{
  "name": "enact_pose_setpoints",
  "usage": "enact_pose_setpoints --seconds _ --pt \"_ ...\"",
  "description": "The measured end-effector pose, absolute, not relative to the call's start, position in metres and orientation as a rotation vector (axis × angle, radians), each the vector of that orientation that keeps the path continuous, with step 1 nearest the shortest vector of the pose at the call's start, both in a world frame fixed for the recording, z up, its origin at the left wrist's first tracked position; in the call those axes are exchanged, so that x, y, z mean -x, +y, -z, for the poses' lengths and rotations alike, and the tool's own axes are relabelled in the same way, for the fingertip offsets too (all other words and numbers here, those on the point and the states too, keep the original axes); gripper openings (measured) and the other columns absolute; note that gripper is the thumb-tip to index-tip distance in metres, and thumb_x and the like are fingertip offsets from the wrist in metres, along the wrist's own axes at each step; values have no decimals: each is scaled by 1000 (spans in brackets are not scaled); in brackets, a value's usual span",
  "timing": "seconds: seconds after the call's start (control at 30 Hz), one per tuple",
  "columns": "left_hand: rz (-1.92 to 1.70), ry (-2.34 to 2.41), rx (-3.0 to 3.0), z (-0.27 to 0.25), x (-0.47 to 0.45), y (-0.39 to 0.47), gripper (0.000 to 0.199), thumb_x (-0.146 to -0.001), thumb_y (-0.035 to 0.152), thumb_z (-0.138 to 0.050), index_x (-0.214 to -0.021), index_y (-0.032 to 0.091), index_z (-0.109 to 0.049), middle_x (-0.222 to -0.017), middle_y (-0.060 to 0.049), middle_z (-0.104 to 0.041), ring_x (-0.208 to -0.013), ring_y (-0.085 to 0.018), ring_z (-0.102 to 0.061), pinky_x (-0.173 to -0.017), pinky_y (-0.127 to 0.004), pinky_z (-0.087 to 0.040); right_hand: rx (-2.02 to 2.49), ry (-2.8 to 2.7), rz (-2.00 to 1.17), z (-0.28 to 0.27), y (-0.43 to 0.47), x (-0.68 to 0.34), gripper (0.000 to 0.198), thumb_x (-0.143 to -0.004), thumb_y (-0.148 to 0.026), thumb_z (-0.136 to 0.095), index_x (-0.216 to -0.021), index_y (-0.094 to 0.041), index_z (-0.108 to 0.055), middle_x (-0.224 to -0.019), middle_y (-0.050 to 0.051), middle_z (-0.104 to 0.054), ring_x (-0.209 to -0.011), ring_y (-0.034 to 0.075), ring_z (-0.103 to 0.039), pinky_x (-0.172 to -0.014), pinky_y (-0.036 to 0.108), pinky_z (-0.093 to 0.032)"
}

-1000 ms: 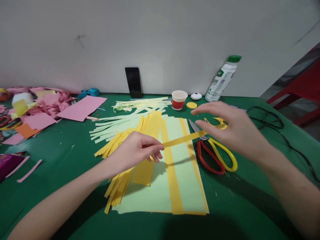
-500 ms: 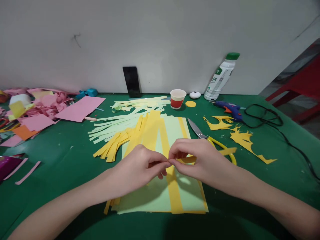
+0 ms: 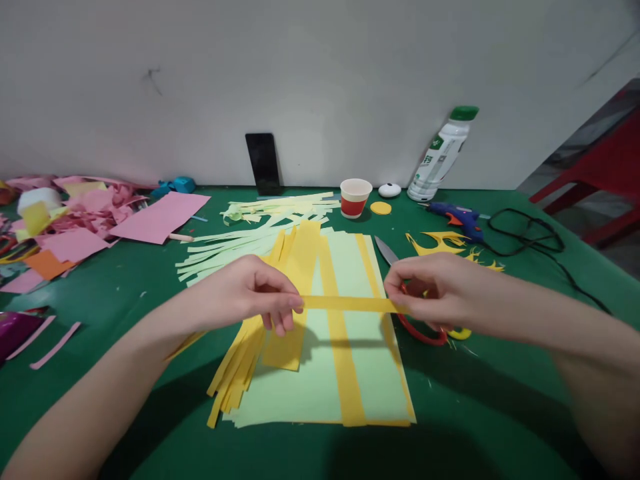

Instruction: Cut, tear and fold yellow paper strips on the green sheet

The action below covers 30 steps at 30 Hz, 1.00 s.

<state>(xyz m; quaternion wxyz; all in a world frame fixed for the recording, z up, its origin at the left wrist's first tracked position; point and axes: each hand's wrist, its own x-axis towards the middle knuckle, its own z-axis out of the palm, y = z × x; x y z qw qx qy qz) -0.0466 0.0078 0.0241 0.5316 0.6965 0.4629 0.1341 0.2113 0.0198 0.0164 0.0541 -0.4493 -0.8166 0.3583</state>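
Note:
A narrow yellow paper strip (image 3: 347, 304) is stretched level between my two hands, above the stacked sheets. My left hand (image 3: 265, 297) pinches its left end between thumb and fingers. At the other end my right hand (image 3: 433, 290) pinches the strip in the same way. Beneath lie pale green paper sheets (image 3: 310, 393) with wider yellow strips (image 3: 345, 373) across them. A bundle of thin yellow strips (image 3: 240, 363) fans out at the lower left of the stack. Scissors (image 3: 423, 333) with red and yellow handles lie partly hidden under my right hand.
Pale green strips (image 3: 210, 257) spread behind the stack. A paper cup (image 3: 354, 207), phone (image 3: 263, 163), white bottle (image 3: 443, 157) and blue glue gun (image 3: 460, 220) with a black cord stand or lie along the wall. Pink paper scraps (image 3: 90, 220) cover the left; yellow offcuts (image 3: 435, 243) lie right.
My hands were together at the middle, pinching close to each other. They have drawn apart, left and right, and the yellow strip now spans the gap between them.

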Motion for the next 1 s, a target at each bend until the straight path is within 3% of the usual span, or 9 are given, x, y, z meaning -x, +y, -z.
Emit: enact_pose_setpoints --seconds 0.2,0.43,0.53,0.63,0.7,0.77,0.87,1.0 --pt "-374 1152 -1783 -28 56 14 19 -79 24 -55 -66 18 -68 -59 -2 -69 -53 -12 -64 -46 -14 -51 1525 -2380 -1229 -26 36 -244 23 -79 -38 -46 -66 -20 -51 -43 -4 -46 -37 8 -42 -36 20 -32" --pt "-343 1198 -1808 -26 53 12 19 -78 24 -55 -64 18 -67 -59 0 -68 -53 -9 -63 -46 -11 -48 1699 -2314 -1053 -20 50 -274 16 -78 -23 -49 -63 -21 -55 -39 -3 -49 -32 8 -45 -33 19 -37" --pt "-338 1259 -1838 -24 55 12 20 -79 29 -55 -68 19 -68 -61 -1 -69 -55 -10 -64 -48 -13 -48 1842 -2281 -796 -19 56 -278 19 -73 -23 -56 -55 -21 -54 -34 -3 -48 -29 9 -44 -31 21 -34" --pt "-352 1293 -1881 -21 53 12 22 -78 31 -54 -69 18 -68 -61 -1 -69 -56 -12 -64 -46 -14 -46 1741 -2231 -478 -22 49 -258 22 -78 -37 -50 -73 -20 -63 -50 1 -59 -41 12 -51 -39 23 -37" --pt "-301 1275 -1910 -19 46 11 23 -79 31 -53 -68 18 -68 -62 -1 -69 -57 -12 -64 -47 -14 -46 1527 -2329 -513 -23 38 -233 27 -80 -40 -46 -85 -20 -63 -84 5 -66 -71 15 -59 -57 25 -44" --pt "-228 1257 -1946 -17 39 10 24 -80 30 -50 -70 18 -69 -64 1 -69 -58 -10 -63 -51 -14 -46 1367 -2476 -625 -21 25 -208 29 -80 -42 -46 -89 -20 -63 -93 4 -64 -83 17 -57 -67 28 -44" --pt "-203 1243 -2022 -11 29 6 22 -81 25 -48 -76 19 -69 -70 3 -70 -62 -9 -62 -57 -16 -45 1283 -2584 -734 -13 9 -180 29 -82 -37 -45 -88 -17 -65 -83 6 -65 -74 16 -56 -65 28 -40" --pt "-297 1198 -2145 2 19 -2 21 -82 25 -49 -89 20 -69 -82 2 -71 -68 -10 -63 -61 -18 -44 1249 -2662 -738 1 0 -168 32 -85 -27 -40 -68 -15 -64 -60 4 -59 -55 11 -49 -53 24 -31"
